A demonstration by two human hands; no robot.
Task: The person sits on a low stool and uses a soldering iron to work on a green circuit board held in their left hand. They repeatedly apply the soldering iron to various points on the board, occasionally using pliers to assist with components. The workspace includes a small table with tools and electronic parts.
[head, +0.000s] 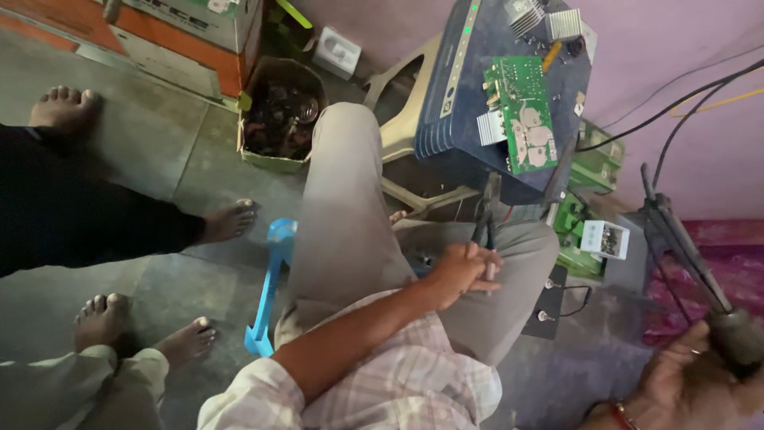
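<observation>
Pliers (484, 225), one pair, in left grip (465, 271); one soldering iron (688, 255) in right (692, 382).

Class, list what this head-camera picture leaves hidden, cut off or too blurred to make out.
- Pliers: handles hidden inside the left hand.
- Soldering iron: handle blurred in the right hand, which the bottom edge cuts.
- Cardboard box: dark contents too small to identify.
- Green circuit board: components too small.

We sit over a grey concrete floor (151, 151) with a pale lilac plastered wall (676, 48) ahead, a beige plastic chair (406, 119) standing against it, an open cardboard box of dark parts (280, 119) at left, and a magenta patterned cloth (736, 271) at right
</observation>
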